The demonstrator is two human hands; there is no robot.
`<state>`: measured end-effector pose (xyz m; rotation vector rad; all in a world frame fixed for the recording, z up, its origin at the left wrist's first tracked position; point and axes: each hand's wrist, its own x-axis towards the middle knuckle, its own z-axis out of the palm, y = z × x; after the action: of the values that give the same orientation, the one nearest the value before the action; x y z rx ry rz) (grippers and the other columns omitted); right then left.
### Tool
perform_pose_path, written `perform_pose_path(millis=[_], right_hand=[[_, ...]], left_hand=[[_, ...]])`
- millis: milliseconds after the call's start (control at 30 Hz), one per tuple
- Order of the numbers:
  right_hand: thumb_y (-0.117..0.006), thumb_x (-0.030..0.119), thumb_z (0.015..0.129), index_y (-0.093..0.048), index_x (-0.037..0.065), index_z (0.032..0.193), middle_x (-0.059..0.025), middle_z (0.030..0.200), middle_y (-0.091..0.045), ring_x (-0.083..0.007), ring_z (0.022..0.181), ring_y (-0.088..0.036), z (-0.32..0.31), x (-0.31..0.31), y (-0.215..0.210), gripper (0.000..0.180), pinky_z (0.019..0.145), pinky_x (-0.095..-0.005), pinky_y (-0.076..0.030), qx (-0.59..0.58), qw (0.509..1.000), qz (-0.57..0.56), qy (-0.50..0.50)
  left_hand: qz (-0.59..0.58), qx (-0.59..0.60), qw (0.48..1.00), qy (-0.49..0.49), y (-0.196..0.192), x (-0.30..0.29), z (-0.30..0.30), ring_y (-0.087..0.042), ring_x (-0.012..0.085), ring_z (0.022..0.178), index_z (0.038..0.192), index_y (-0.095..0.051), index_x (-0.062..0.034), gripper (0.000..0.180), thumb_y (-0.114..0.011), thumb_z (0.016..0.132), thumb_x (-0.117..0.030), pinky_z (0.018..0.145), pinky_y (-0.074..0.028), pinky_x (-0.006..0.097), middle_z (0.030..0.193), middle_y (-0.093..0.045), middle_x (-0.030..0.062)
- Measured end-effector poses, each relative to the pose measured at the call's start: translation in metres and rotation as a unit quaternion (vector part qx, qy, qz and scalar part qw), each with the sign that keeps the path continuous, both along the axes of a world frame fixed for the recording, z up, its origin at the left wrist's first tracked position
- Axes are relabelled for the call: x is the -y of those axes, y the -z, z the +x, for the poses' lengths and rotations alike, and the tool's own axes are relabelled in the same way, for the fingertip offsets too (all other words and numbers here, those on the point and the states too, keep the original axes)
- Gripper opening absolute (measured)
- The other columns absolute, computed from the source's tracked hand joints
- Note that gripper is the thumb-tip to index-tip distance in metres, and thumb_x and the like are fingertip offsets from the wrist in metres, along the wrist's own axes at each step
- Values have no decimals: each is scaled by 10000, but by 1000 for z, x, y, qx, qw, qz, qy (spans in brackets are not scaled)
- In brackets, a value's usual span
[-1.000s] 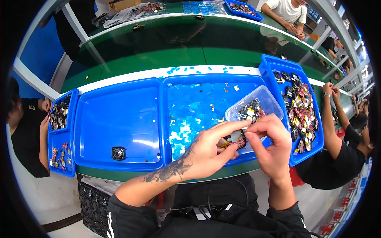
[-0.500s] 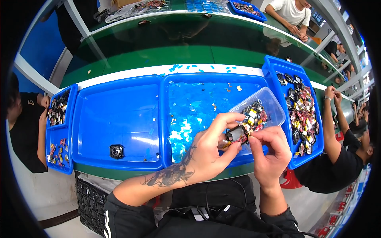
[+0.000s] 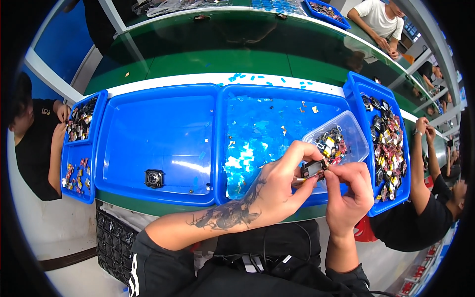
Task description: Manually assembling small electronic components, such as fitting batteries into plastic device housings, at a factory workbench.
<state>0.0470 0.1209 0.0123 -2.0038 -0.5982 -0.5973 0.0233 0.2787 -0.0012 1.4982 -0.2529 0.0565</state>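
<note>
My left hand (image 3: 282, 188) is closed around a small black device housing (image 3: 311, 169), with a flat grey face and reddish parts along its lower edge. Thumb and fingertips of my right hand (image 3: 350, 198) pinch together at the housing's right edge; whatever tiny piece lies between them is hidden. Both hands are over the near side of a clear plastic container (image 3: 360, 133) holding small mixed electronic parts (image 3: 332, 141). This container stands at the right end of a blue tray (image 3: 225, 123) strewn with bluish film pieces (image 3: 242, 168). A black unit with a round lens (image 3: 154, 178) lies in the left blue tray (image 3: 158, 96).
On the right, a deep blue bin (image 3: 403, 190) is heaped with small electronic assemblies. A divided blue bin (image 3: 79, 145) with parts stands at the left, beside a person in black (image 3: 37, 153). Beyond the trays runs a green conveyor surface (image 3: 198, 59). Other people sit right and across.
The view has turned slightly, so the trays and bins appear farther right. My hands keep hold of the housing, which shows a little more tilted.
</note>
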Motion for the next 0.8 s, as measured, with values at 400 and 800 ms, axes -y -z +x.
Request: perform_pose_path(millis=[400, 800], right_hand=[[-660, -84, 822, -613, -52, 899, -69, 894, -569, -79, 742, -578, -3, 12, -2, 95, 626, -188, -474, -203, 966, 141, -83], [-633, -94, 847, -609, -67, 954, -74, 944, -554, -86, 758, -593, -9, 5, -4, 112, 683, -199, -514, -243, 947, 183, -103]], left_hand=[[122, 189, 973, -58, 11, 4, 1, -673, 275, 1000, 1087, -455, 5, 326, -628, 827, 97, 777, -580, 331, 1133, -625, 191], [107, 136, 983, -58, 7, 3, -3, -673, 213, 961, 1049, -410, -1, 320, -618, 833, 111, 725, -582, 275, 1135, -610, 213]])
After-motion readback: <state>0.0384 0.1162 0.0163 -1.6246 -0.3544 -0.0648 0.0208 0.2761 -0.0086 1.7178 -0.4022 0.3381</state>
